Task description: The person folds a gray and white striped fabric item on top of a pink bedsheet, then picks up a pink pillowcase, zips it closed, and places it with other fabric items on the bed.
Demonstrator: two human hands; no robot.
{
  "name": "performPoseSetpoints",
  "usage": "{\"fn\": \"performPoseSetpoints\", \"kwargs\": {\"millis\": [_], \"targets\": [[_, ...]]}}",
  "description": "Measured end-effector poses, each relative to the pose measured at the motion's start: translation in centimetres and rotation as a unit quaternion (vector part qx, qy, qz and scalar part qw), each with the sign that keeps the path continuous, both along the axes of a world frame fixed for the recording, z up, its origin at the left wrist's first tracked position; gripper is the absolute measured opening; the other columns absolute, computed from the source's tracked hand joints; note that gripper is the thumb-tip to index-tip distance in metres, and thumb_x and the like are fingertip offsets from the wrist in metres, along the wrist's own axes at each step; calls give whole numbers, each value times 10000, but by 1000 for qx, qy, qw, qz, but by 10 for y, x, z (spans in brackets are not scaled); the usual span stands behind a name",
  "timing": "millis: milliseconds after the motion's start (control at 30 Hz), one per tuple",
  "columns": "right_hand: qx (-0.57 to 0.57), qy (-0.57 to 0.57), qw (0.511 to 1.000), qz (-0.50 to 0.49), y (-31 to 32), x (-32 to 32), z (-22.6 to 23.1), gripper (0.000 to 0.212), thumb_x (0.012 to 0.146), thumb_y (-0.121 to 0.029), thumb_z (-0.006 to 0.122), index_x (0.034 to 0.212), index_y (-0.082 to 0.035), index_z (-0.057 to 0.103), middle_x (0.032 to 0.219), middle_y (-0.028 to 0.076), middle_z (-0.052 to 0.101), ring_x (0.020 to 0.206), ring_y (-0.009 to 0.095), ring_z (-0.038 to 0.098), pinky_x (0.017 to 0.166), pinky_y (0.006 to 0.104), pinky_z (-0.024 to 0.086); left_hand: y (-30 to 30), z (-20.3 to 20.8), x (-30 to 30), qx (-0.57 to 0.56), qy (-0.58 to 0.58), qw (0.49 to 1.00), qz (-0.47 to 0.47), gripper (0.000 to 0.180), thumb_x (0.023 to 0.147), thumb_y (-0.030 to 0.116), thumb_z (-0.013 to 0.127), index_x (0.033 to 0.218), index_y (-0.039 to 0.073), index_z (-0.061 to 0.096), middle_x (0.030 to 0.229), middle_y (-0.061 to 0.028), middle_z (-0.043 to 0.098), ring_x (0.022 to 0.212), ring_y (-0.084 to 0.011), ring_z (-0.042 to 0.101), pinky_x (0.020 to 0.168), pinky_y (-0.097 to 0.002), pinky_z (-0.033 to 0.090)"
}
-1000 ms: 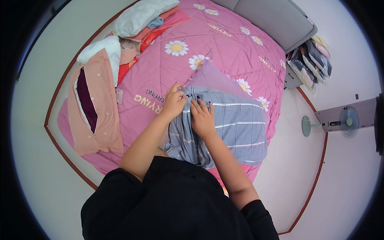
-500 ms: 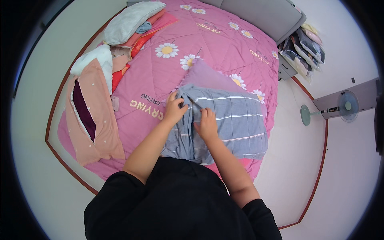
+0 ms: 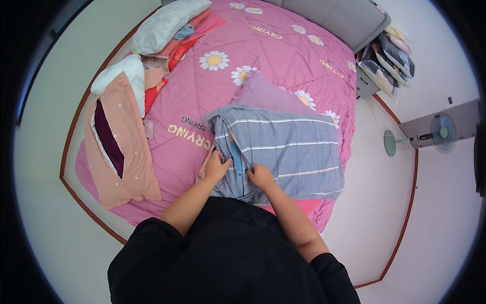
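Note:
A grey-blue pillowcase [image 3: 298, 139] with white stripes lies plumped out in front of me on the bed. Its opening, near the left end, is parted, and a strip of blue fabric [image 3: 237, 162] shows inside. My left hand [image 3: 216, 168] is closed on the cloth at the left side of this gap. On the other side, my right hand [image 3: 261, 176] pinches the opening's right edge. Behind the pillowcase, partly covered by it, rests a mauve pillow [image 3: 271, 92]. What fills the case is mostly hidden.
Beneath everything is a pink daisy-patterned quilt [image 3: 187, 96]. At the left lie a peach pillowcase [image 3: 135, 167] with a dark slit opening, a white pillow [image 3: 167, 25] and folded bedding. A grey headboard [image 3: 334, 15], bagged items [image 3: 387, 63] and a fan [image 3: 443, 133] stand beyond.
Both hands have moved nearer to me along the opening. The gap has spread wider, exposing the blue strip, and the pillowcase's far left corner now lies loose.

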State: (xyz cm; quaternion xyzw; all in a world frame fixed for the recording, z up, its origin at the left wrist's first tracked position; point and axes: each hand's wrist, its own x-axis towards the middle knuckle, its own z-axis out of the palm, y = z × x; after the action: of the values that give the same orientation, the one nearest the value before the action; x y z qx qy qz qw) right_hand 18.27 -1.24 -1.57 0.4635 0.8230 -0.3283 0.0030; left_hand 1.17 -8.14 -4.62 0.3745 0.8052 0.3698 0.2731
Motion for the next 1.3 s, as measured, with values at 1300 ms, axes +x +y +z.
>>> {"fn": "performPoseSetpoints", "kwargs": {"millis": [1300], "targets": [[-150,177,972,21,-6,51,-3,186,773,-86,510,932,1,555,804,86,596,735,148,572,663,272,453,-6,-21,-41,43,-410,905,104,341,789,145,543,1076,4,423,1011,-109,521,883,-159,522,739,-244,412]]}}
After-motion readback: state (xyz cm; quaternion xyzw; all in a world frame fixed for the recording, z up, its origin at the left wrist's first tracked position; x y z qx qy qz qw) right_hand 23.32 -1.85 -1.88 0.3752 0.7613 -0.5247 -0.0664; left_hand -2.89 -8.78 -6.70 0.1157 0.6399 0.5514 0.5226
